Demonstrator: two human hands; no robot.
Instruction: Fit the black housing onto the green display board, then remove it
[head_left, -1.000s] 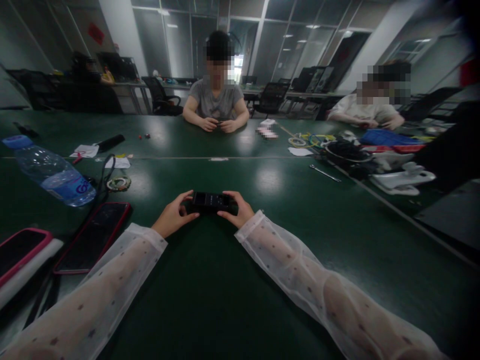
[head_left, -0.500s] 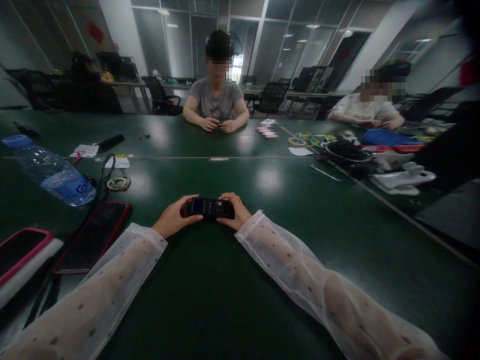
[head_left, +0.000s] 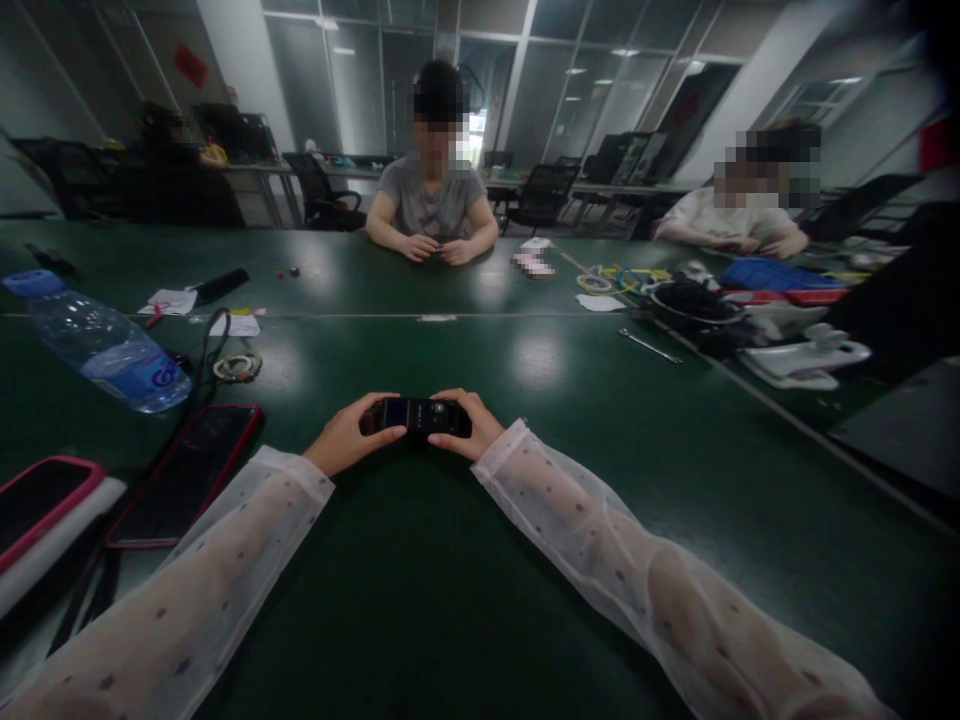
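A small black handheld device [head_left: 418, 414] with a dark screen and tiny white markings sits between my two hands over the green table [head_left: 420, 570]. My left hand [head_left: 347, 436] grips its left end, thumb along the front edge and fingers at the back. Around the right end closes my right hand [head_left: 477, 428], its thumb on the device's near side. What kind of device it is I cannot make out. Sheer dotted sleeves cover both forearms.
On the left are a water bottle [head_left: 112, 345], a red-edged phone [head_left: 191, 475], a pink-cased phone [head_left: 45, 500] and a bracelet [head_left: 237, 367]. A wrench [head_left: 649, 346] and cluttered cables [head_left: 600, 282] lie right. One person [head_left: 433, 190] sits opposite, another [head_left: 731, 220] at the far right.
My right thumb has shifted slightly left along the device. The right hand has moved a touch lower; my left hand and the surroundings look the same.
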